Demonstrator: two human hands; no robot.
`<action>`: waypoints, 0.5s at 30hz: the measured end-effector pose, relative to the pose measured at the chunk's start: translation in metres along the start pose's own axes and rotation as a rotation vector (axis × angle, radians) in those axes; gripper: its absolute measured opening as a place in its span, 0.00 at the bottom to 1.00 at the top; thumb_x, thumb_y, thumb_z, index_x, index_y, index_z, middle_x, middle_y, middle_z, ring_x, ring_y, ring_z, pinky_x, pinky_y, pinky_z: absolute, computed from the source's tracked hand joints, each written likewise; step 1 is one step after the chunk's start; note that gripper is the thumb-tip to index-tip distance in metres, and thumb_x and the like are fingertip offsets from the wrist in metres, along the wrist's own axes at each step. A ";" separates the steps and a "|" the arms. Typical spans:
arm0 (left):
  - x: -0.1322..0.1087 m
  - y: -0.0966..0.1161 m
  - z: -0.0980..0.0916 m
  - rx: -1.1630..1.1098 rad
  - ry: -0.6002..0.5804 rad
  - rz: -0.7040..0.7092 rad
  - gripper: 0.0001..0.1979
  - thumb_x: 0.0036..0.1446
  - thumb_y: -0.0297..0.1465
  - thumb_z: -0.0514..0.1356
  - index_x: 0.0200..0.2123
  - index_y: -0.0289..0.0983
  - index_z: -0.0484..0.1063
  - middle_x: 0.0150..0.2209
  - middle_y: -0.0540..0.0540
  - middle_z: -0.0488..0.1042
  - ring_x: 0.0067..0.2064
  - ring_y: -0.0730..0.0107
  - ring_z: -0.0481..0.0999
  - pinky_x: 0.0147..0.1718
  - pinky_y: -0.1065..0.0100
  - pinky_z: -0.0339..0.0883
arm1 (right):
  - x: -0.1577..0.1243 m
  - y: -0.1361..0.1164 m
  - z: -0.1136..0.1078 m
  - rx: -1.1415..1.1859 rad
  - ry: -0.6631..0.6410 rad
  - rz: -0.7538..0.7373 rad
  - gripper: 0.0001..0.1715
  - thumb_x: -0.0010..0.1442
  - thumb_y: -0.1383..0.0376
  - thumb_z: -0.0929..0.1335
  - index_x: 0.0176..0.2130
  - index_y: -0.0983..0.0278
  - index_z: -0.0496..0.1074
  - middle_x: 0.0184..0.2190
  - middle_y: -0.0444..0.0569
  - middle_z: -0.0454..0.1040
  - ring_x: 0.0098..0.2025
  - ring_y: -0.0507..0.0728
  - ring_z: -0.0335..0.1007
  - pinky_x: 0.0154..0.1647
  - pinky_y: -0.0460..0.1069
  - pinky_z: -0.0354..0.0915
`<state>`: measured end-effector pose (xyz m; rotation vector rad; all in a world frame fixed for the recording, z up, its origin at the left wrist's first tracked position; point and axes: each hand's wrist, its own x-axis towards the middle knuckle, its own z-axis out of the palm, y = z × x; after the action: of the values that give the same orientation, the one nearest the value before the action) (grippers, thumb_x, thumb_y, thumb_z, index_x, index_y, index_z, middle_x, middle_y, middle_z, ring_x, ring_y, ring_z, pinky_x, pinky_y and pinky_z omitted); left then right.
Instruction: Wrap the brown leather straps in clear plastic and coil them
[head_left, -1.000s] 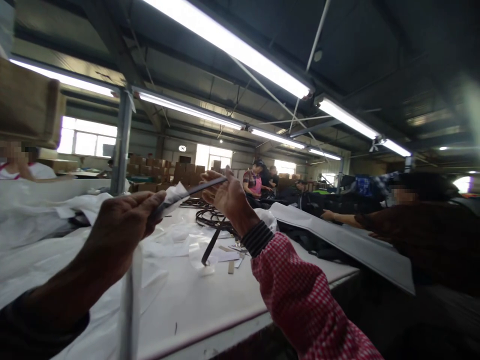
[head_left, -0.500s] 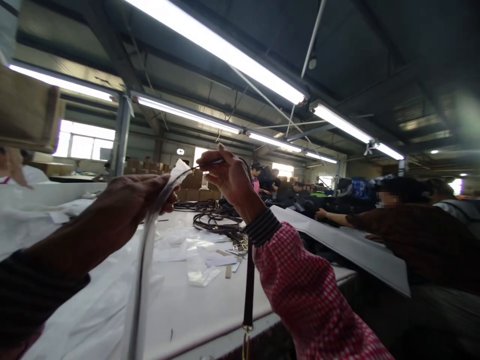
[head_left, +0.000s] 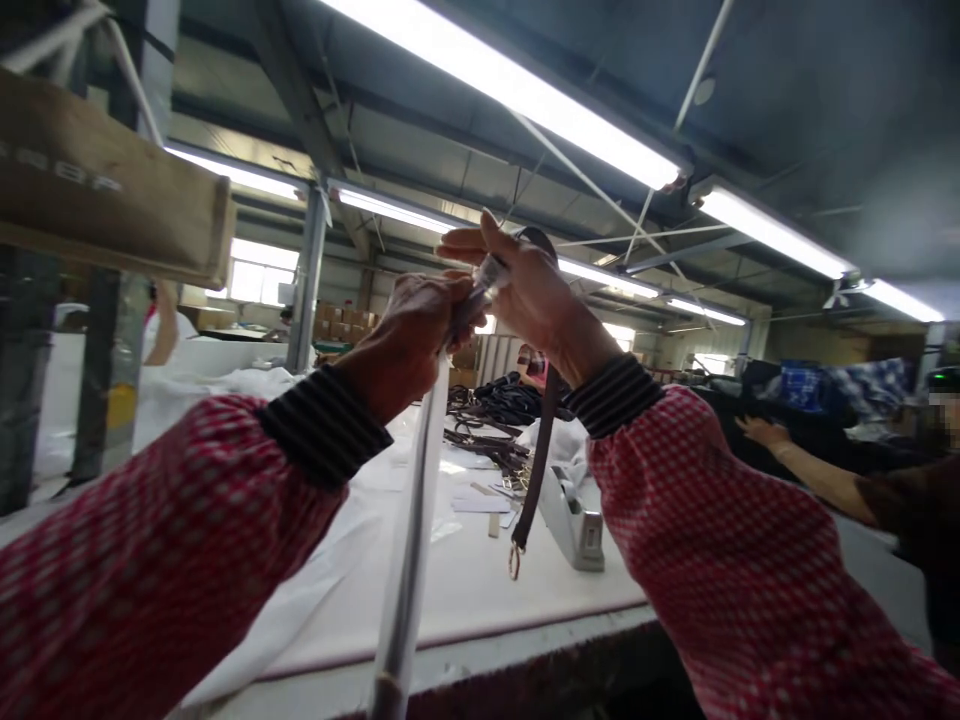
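At the far left a brown box (head_left: 112, 195) juts in, cut off by the frame, its print too blurred to read. My left hand (head_left: 409, 335) is raised over the table (head_left: 465, 600), closed tight round the top of a long pale bag (head_left: 411, 560). The bag hangs straight down past the table's near edge, and its lower end runs out of the picture. My knuckles hide how much of the bag's mouth I have. Touching it, my right hand (head_left: 529, 290) is pinched, thumb against fingers, on the end of a dark strap (head_left: 538, 460) right at the bag's mouth. I cannot tell whether the tip is inside the bag. The strap loops up behind that hand, partly hidden by my wrist and cuff, then drops free above the table, ending in a small metal clasp (head_left: 514, 560). Behind it, toward the far edge, lies a tangled pile (head_left: 491, 405) of more straps, too dark to count. A grey dispenser (head_left: 576, 515) stands near the right edge. Farther right, a co-worker's arm (head_left: 802, 465) reaches in, its owner mostly out of frame.
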<state>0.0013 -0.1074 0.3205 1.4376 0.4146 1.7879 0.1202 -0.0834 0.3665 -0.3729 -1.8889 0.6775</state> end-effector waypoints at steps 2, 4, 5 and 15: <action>0.002 -0.004 0.002 0.030 0.048 0.000 0.17 0.65 0.24 0.57 0.22 0.34 0.70 0.16 0.50 0.67 0.14 0.79 0.59 0.15 0.72 0.44 | -0.012 0.006 -0.004 0.007 -0.075 0.089 0.29 0.70 0.42 0.62 0.46 0.60 0.77 0.38 0.47 0.80 0.45 0.60 0.76 0.44 0.59 0.72; 0.001 -0.011 0.004 0.013 0.039 -0.022 0.17 0.63 0.23 0.58 0.20 0.35 0.68 0.15 0.52 0.65 0.15 0.80 0.59 0.15 0.73 0.47 | -0.026 0.013 -0.009 0.033 -0.149 0.141 0.28 0.70 0.42 0.62 0.51 0.58 0.76 0.39 0.47 0.80 0.45 0.61 0.76 0.45 0.60 0.72; -0.001 -0.016 0.006 -0.005 0.015 -0.035 0.16 0.61 0.22 0.59 0.20 0.35 0.68 0.15 0.52 0.65 0.15 0.79 0.59 0.16 0.74 0.49 | -0.033 0.016 -0.011 0.046 -0.160 0.157 0.28 0.69 0.42 0.62 0.52 0.57 0.76 0.39 0.48 0.81 0.45 0.61 0.76 0.45 0.60 0.72; 0.010 -0.046 0.047 0.255 0.078 0.322 0.26 0.65 0.25 0.58 0.14 0.39 0.56 0.17 0.54 0.50 0.23 0.75 0.55 0.24 0.70 0.50 | -0.065 0.020 -0.097 -0.013 0.506 0.285 0.44 0.72 0.44 0.53 0.26 0.66 0.80 0.37 0.58 0.84 0.43 0.63 0.80 0.31 0.55 0.68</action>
<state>0.0617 -0.0806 0.3107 1.6911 0.4865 2.1128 0.2346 -0.0755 0.3348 -0.7566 -1.3709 0.6809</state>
